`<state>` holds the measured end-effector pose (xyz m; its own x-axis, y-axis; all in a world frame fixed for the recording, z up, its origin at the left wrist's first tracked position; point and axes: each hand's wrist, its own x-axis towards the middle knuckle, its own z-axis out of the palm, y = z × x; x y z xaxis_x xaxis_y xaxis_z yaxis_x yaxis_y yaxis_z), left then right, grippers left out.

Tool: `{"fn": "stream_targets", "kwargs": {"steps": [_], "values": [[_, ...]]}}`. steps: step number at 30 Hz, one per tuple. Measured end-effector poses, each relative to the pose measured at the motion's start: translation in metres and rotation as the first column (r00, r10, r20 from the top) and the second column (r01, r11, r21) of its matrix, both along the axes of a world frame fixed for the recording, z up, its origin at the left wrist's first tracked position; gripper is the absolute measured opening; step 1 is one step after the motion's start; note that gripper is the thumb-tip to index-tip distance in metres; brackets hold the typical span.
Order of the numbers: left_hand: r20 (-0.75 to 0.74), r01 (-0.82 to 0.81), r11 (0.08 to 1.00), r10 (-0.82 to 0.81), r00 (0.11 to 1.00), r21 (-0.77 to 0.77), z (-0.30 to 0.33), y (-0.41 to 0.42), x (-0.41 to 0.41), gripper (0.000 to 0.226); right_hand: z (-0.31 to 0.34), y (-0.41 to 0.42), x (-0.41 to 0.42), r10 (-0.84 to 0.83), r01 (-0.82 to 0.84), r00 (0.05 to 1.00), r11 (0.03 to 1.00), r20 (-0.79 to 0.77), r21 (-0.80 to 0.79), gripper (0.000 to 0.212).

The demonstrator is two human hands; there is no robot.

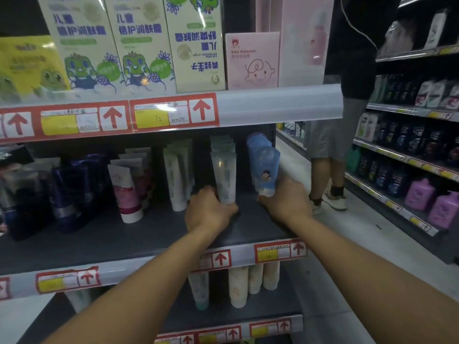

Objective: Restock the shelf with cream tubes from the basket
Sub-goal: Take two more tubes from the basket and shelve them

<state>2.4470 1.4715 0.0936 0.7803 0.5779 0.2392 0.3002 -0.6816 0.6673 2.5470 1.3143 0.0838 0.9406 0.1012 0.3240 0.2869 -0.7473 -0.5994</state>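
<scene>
On the middle shelf [119, 242] my left hand [210, 212] grips the base of a pale green cream tube [224, 177] that stands upright on its cap, first in a row of like tubes. To its right, my right hand [285, 201] holds the bottom of a blue cream tube [264, 170] with a small figure printed on it, in front of more blue tubes at the shelf's right end. Both tubes rest on the shelf board. The basket is not in view.
Left of my hands stand rows of white-green tubes [175, 180], pink-white tubes [125, 187] and dark purple ones [72, 189]. Boxed creams [139, 45] fill the shelf above; beige tubes [238, 286] stand below. A person [330, 145] stands in the aisle to the right, beside another rack [409, 155].
</scene>
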Motion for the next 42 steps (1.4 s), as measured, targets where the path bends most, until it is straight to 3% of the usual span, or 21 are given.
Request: {"fn": "stream_targets", "kwargs": {"steps": [8,12,19,42], "values": [[0.085,0.029,0.998,-0.024,0.996,-0.063,-0.01,0.007,0.01,0.061,-0.012,0.01,0.016,0.031,-0.032,0.998,0.999,0.046,0.034,0.066],[0.077,0.033,0.996,-0.027,0.997,-0.079,-0.011,0.009,0.012,0.064,-0.017,0.009,0.017,0.041,-0.043,0.998,0.999,0.049,0.032,0.077],[0.074,0.049,0.993,-0.041,0.996,-0.105,-0.014,0.012,0.014,0.061,-0.011,0.006,0.011,0.067,-0.068,0.997,0.997,0.032,0.025,0.049],[0.086,0.078,0.991,-0.069,0.994,-0.106,-0.021,0.018,0.02,0.059,-0.015,0.007,0.018,0.043,-0.043,0.999,0.999,-0.003,0.013,0.056]]}}
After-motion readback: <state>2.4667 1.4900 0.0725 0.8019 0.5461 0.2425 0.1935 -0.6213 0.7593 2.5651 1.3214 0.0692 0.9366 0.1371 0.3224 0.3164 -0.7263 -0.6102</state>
